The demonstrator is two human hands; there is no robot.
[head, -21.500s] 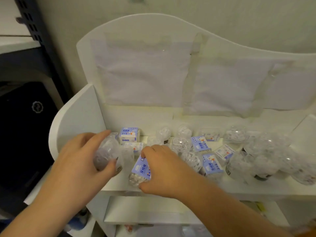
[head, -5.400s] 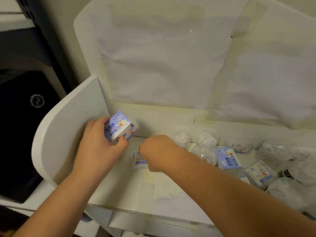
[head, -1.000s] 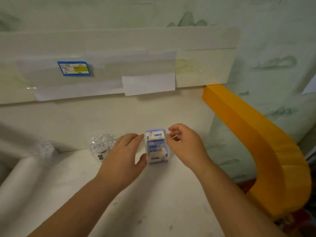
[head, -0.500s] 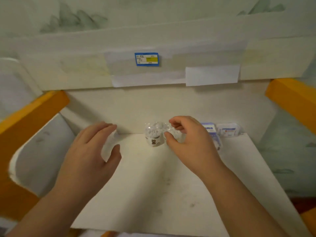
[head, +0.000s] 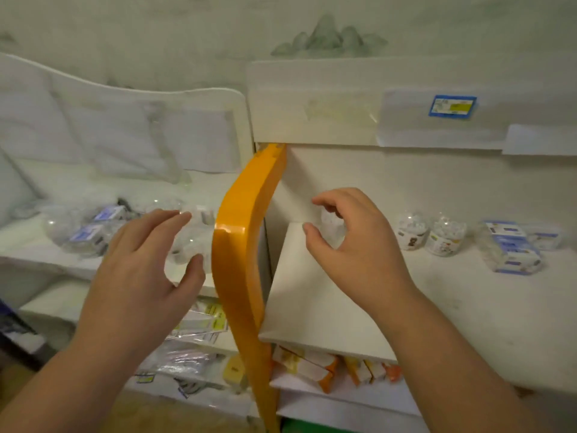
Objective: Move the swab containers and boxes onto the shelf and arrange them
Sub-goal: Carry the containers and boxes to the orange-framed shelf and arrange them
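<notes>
We see two shelves side by side, split by an orange side panel that curves down between them. Our left hand hovers in front of the left shelf with its fingers spread and relaxed, gripping nothing. Just past its fingertips lies a loose heap of clear swab containers and blue-labelled swab boxes, scattered along that shelf's top board; motion blur keeps us from counting them.

Our right hand is raised over the left end of the right shelf, thumb and fingers curved toward each other around a small clear swab container that sits at the back against the wall. We cannot tell whether the fingers actually touch it.

Further right on the same shelf, two round clear swab tubs with printed labels stand upright just beside each other, and beyond them a cluster of blue-and-white boxes sits near the back. A blue price tag is stuck on the board above.

Below, lower shelves hold flat clear packets on the left and orange-and-white cartons on the right.
</notes>
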